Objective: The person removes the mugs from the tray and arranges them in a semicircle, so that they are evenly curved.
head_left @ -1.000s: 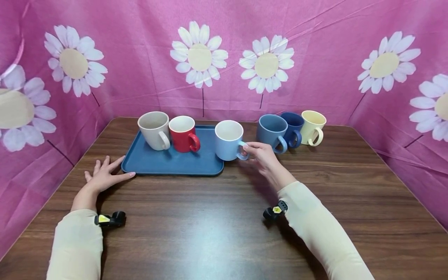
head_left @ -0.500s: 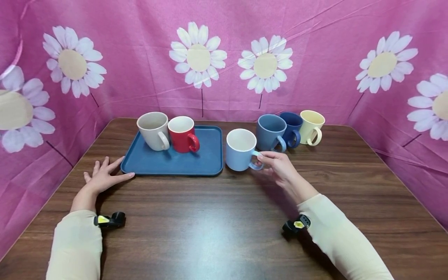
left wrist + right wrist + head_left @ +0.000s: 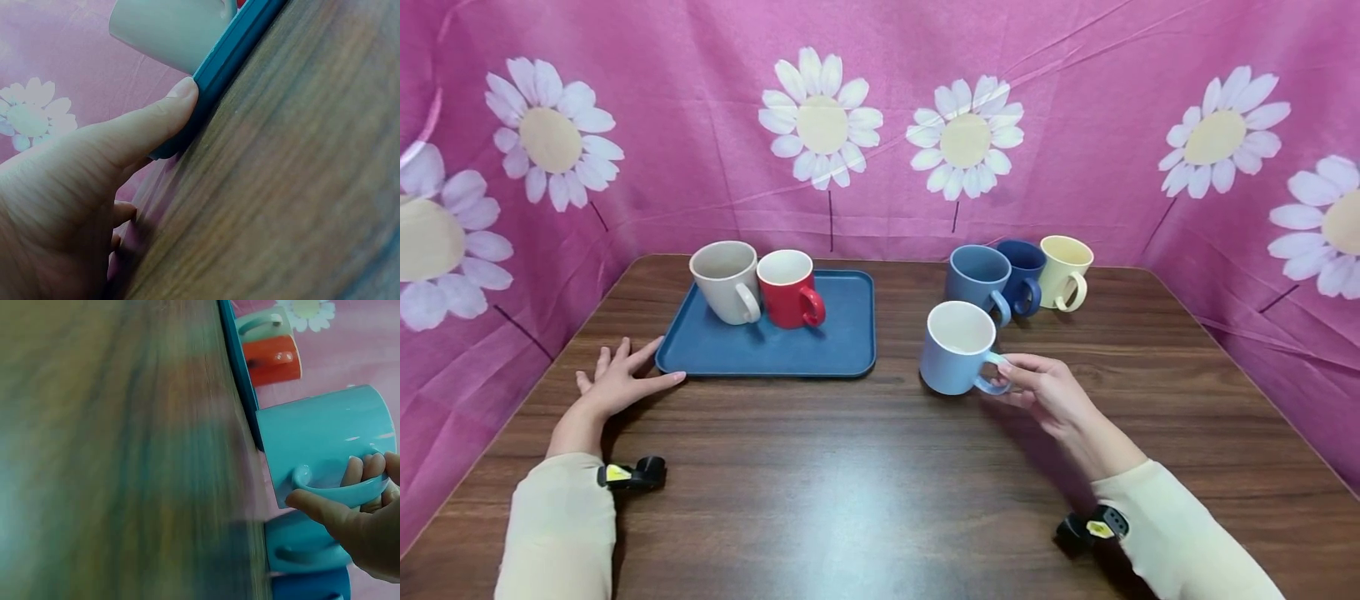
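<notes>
My right hand (image 3: 1048, 396) grips a light blue mug (image 3: 953, 358) by its handle, with fingers through the loop in the right wrist view. The mug is upright, its inside white, low over the table to the right of a blue tray (image 3: 842, 354). My left hand (image 3: 617, 385) spreads at the tray's front left corner, and in the left wrist view its straight thumb (image 3: 150, 122) touches the rim. On the tray stand a pale grey mug (image 3: 722, 287) and a red mug (image 3: 786, 296) with a white inside, side by side.
At the back right stand a grey-blue mug (image 3: 973, 279), a dark blue mug (image 3: 1024, 271) and a pale yellow mug (image 3: 1067, 271), close together, handles toward the front right. The grey-blue one is just behind the held mug. Pink flowered cloth (image 3: 880, 217) hangs behind the wooden table (image 3: 775, 467).
My right hand has carried the light blue mug from the tray's right edge toward the right and nearer to me. The left hand stays at the tray corner.
</notes>
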Motion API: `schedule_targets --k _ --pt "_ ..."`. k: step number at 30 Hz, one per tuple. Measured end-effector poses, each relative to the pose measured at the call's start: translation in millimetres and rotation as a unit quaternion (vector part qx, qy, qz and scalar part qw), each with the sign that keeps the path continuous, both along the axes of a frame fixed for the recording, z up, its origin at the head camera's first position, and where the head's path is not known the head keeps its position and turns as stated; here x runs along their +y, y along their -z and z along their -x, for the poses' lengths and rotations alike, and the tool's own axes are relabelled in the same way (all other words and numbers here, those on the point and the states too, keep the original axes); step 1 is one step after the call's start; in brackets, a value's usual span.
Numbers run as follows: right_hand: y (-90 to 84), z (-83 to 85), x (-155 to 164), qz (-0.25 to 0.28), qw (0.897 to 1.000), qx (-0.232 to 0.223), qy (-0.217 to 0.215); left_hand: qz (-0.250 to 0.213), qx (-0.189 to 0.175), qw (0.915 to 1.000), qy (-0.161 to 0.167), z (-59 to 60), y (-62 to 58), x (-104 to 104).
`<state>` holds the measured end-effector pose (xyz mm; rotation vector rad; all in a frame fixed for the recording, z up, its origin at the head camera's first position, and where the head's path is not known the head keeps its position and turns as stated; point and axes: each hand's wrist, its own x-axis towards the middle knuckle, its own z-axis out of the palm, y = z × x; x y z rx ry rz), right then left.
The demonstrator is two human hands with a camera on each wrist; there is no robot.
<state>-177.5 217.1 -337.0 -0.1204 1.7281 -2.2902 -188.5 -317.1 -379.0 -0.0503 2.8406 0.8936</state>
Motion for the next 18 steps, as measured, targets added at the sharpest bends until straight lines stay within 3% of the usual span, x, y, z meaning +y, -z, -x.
schedule_targets --k 8,18 --pt "3.4 -17.4 34.0 0.049 0.998 0.031 -0.012 -0.006 0.002 1.0000 0.004 0.0 -2.4 1.3" --pt "2.2 -36.9 73.0 0.083 0.996 0.039 0.013 -0.002 -0.002 1.0000 0.003 -1.4 -2.8 2.1"
